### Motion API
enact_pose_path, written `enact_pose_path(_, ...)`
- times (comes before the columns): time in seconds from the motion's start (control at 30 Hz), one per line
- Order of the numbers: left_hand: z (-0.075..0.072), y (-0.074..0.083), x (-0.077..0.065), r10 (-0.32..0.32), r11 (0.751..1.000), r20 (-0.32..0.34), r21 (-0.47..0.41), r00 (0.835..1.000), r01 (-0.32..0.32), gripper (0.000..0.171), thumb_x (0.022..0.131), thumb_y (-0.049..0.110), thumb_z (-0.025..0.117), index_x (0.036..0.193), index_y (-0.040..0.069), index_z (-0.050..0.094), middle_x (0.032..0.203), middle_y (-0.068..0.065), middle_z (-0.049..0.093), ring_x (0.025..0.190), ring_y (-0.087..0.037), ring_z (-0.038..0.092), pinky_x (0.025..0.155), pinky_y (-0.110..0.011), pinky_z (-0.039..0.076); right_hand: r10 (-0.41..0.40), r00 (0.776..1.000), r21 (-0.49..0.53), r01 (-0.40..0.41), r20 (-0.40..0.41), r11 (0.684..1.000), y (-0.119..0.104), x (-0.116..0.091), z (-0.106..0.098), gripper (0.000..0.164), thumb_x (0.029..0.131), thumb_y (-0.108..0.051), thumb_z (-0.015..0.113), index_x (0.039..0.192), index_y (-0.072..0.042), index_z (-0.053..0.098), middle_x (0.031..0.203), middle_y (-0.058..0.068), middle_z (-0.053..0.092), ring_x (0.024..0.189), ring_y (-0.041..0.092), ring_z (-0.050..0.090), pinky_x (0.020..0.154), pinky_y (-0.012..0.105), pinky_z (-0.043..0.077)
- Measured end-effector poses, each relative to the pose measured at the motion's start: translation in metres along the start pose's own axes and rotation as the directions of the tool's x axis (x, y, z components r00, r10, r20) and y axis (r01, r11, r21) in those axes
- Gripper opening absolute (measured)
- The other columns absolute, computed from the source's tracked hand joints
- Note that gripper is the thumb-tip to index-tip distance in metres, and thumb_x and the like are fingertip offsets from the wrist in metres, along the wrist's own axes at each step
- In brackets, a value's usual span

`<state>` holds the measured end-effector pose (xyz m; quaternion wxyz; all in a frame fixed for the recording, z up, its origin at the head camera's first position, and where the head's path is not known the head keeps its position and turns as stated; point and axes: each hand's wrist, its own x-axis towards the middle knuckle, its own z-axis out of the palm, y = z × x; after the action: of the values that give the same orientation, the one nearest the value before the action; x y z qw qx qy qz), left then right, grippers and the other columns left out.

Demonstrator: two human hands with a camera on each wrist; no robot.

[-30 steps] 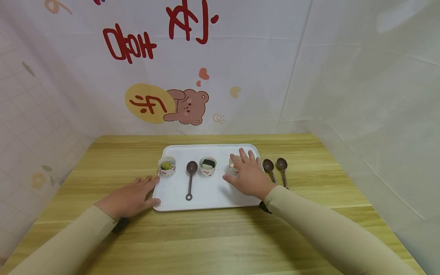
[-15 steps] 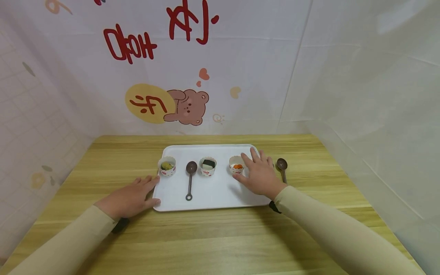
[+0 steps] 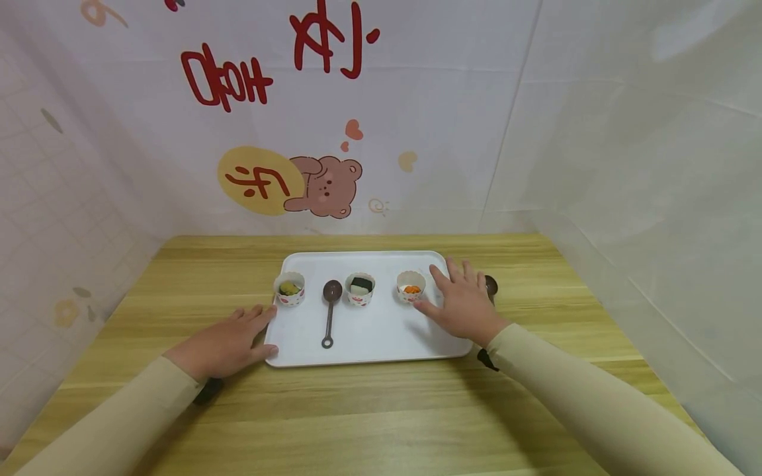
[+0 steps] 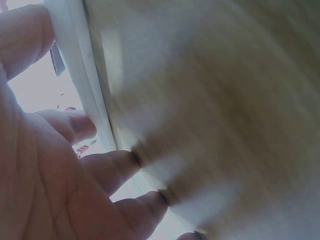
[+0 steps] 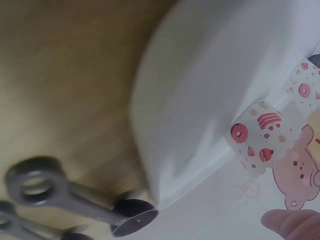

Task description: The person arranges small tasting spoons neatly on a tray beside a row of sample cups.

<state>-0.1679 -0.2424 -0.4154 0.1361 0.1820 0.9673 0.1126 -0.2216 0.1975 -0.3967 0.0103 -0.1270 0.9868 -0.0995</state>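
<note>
My left hand (image 3: 223, 344) rests at the left edge of a white tray (image 3: 372, 340), fingers extended, as the left wrist view also shows. My right hand (image 3: 467, 304) hovers over the tray's right end with fingers spread and nothing in them. Left of it stands a paper cup with orange food (image 3: 411, 288). Further left is a cup holding a white and black piece (image 3: 360, 289). A cup with yellow-green food (image 3: 290, 289) stands at the tray's left end. Between the two left cups lies a brown measuring spoon (image 3: 330, 311).
Two more brown spoons lie on the wooden table right of the tray; in the right wrist view one spoon (image 5: 75, 195) is close to the tray's rim. In the head view my right hand partly covers them. A white printed backdrop (image 3: 428, 106) encloses the table.
My right hand has moved right, away from the cup with orange food, uncovering it and hiding more of the spoons. My left hand has stayed at the tray edge.
</note>
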Motion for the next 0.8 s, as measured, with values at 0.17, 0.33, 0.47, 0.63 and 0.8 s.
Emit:
enact_pose_path(0.17,-0.001,0.001,-0.001,0.000,1.000,-0.001,-0.004,1.000,0.000,0.086,0.101,0.058,0.061,0.163,0.003,0.036,0.162,-0.036,0.036,0.145,-0.067,0.033,0.114,-0.074,0.037,0.008,1.000,0.002,-0.008,-0.009,1.000,0.011,0.000,0.005,0.092,0.098,-0.071,0.054,0.167,-0.014,0.031,0.175,0.023,0.015,0.159,0.058,0.005,0.122,0.079,0.005)
enact_pose_path(0.33,-0.001,0.001,0.000,-0.002,1.000,0.000,-0.007,1.000,0.002,0.086,0.101,0.057,0.061,0.163,0.002,0.036,0.162,-0.037,0.036,0.145,-0.068,0.033,0.114,-0.074,0.037,0.005,1.000,0.006,-0.005,-0.026,1.000,0.020,-0.002,0.006,0.092,0.098,-0.070,0.055,0.166,-0.013,0.033,0.174,0.026,0.017,0.159,0.059,0.006,0.122,0.079,0.008)
enact_pose_path(0.47,-0.001,0.001,-0.001,-0.001,1.000,0.000,-0.006,1.000,0.001,0.087,0.101,0.058,0.061,0.163,0.002,0.036,0.162,-0.037,0.036,0.145,-0.068,0.032,0.114,-0.074,0.037,0.019,1.000,0.027,-0.018,-0.017,0.999,0.025,-0.006,0.002,0.091,0.099,-0.068,0.056,0.166,-0.013,0.032,0.174,0.027,0.016,0.158,0.060,0.005,0.121,0.079,0.007)
enact_pose_path(0.63,-0.001,0.001,-0.002,0.009,1.000,-0.003,-0.006,1.000,-0.009,0.088,0.101,0.059,0.061,0.162,0.001,0.036,0.161,-0.038,0.036,0.144,-0.069,0.033,0.113,-0.075,0.037,0.025,0.999,0.038,-0.024,-0.023,0.999,0.033,-0.009,0.000,0.089,0.099,-0.066,0.058,0.165,-0.012,0.034,0.173,0.028,0.017,0.157,0.061,0.008,0.120,0.082,0.006)
enact_pose_path(0.8,0.000,0.000,-0.002,0.014,1.000,-0.006,-0.006,1.000,-0.014,0.087,0.101,0.058,0.061,0.162,0.001,0.036,0.161,-0.038,0.036,0.143,-0.070,0.033,0.113,-0.075,0.037,0.028,0.999,0.040,-0.027,-0.019,0.999,0.041,-0.012,-0.001,0.088,0.100,-0.066,0.057,0.164,-0.011,0.035,0.172,0.030,0.018,0.156,0.063,0.008,0.119,0.083,0.007)
